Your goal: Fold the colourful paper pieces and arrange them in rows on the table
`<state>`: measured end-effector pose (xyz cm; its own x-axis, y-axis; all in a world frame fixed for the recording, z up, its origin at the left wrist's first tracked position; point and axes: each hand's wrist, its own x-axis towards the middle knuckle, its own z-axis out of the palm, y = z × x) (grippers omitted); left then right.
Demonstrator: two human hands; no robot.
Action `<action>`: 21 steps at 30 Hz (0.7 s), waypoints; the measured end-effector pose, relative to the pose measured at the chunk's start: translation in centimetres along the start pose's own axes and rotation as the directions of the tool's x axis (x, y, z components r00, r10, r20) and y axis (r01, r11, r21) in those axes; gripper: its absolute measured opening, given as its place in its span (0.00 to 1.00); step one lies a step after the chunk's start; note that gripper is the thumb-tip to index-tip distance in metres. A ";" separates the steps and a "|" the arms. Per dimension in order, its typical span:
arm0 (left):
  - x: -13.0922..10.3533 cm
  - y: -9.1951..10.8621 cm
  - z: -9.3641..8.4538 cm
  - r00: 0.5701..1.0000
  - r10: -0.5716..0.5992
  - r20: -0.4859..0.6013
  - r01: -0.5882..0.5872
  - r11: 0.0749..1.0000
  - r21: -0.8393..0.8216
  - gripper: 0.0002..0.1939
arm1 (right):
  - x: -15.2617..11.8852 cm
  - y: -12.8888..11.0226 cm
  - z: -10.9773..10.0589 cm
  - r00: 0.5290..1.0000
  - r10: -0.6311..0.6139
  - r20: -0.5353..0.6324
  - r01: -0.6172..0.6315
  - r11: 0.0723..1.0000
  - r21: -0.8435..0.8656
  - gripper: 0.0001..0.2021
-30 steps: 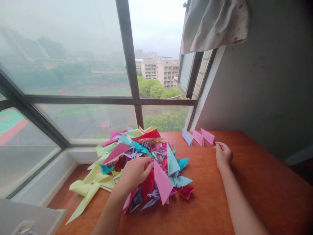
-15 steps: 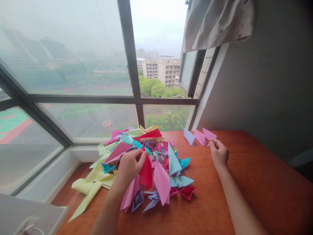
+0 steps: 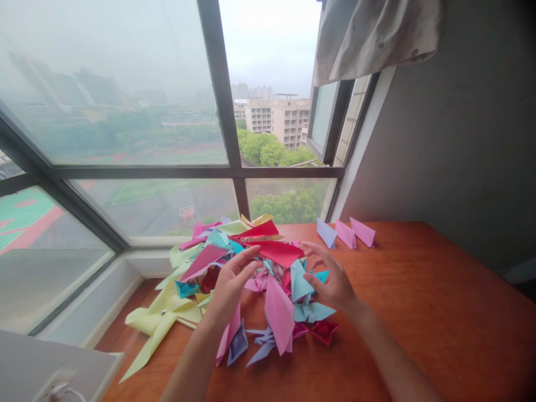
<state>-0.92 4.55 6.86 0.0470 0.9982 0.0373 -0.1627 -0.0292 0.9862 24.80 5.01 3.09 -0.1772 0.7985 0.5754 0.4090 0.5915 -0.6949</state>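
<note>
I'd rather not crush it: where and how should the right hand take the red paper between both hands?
Probably pinch the red paper by its right end, from the right: that end reaches toward the right hand, and the left hand is near the other.

The left hand hides part of the paper pile; the far-right curtain is cut off; far-left buildings blur.

Worktop, reddish-brown; window frame, dark; curtain, pale, spotted, hanging upper right; building, beige, outside, behind green trees; wall socket, white, plug inserted.
</note>
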 end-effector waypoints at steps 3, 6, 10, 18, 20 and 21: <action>-0.2 0.0 0.5 0.999 -0.007 0.039 0.007 1.000 0.008 0.26 | -0.2 -0.1 0.6 0.999 -0.015 -0.052 0.015 1.000 -0.003 0.19; -0.4 0.3 1.0 0.997 -0.024 0.076 0.022 0.999 0.023 0.26 | -0.1 -0.2 0.5 0.992 0.008 -0.123 -0.007 1.000 0.003 0.18; -0.6 0.6 1.3 0.993 -0.060 0.100 0.054 0.997 0.059 0.25 | 0.1 -0.4 0.0 0.989 -0.043 -0.140 0.041 0.999 -0.016 0.16; -0.8 0.5 1.2 0.983 -0.044 0.176 0.025 0.994 0.109 0.18 | 0.3 0.0 -0.1 0.991 -0.062 -0.120 0.065 0.997 0.028 0.09; -0.7 0.4 0.9 0.996 0.022 0.092 -0.040 0.980 0.193 0.13 | 0.3 0.1 -0.2 0.993 -0.023 -0.118 0.030 0.998 0.058 0.07; -0.6 0.4 0.8 0.996 0.081 0.038 -0.088 0.963 0.254 0.12 | 0.4 0.2 -0.3 0.993 0.001 -0.117 0.008 0.997 0.073 0.06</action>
<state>-0.26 3.87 7.32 0.0710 0.9898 0.1235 0.0899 -0.1296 0.9875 25.08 5.39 3.28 -0.0708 0.7802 0.6215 0.3415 0.6043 -0.7199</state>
